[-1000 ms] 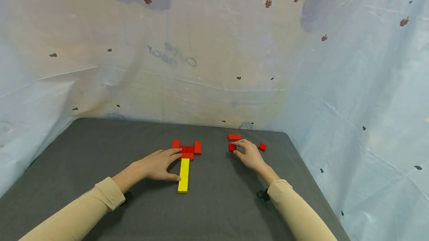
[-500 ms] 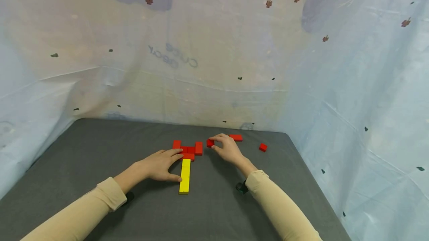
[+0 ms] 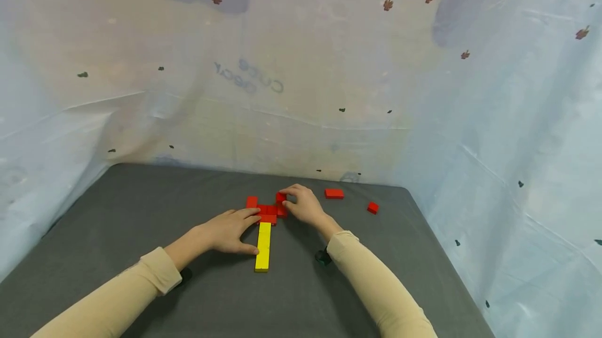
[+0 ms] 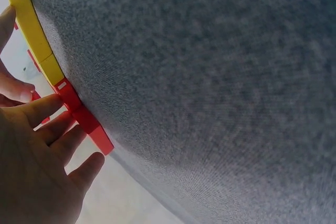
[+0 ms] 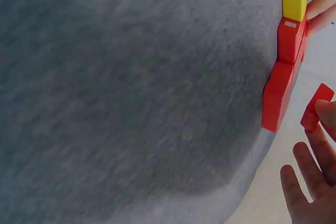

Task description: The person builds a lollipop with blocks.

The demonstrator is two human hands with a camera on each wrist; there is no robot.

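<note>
In the head view, my left hand [image 3: 227,231] lies beside a flat T-like layout of blocks, fingers spread. Its fingertips touch the red blocks [image 3: 267,219] and its thumb touches the side of the long yellow strip [image 3: 263,252] below them. A seam across the yellow strip [image 4: 51,70] shows in the left wrist view. Between thumb and fingers, my right hand [image 3: 307,207] pinches a small red block [image 5: 317,106]. It is held above the layout's right red block [image 5: 277,95], with a gap between them in the right wrist view.
Two loose red blocks lie to the right: an oblong block [image 3: 334,193] near the back and a small block [image 3: 373,208] nearer the right edge. The grey table [image 3: 301,296] meets a hanging patterned sheet [image 3: 301,139] behind and at the sides.
My right hand has picked up the small red block and carried it left, from near the loose blocks to above the layout's right side. The left hand has stayed in place.
</note>
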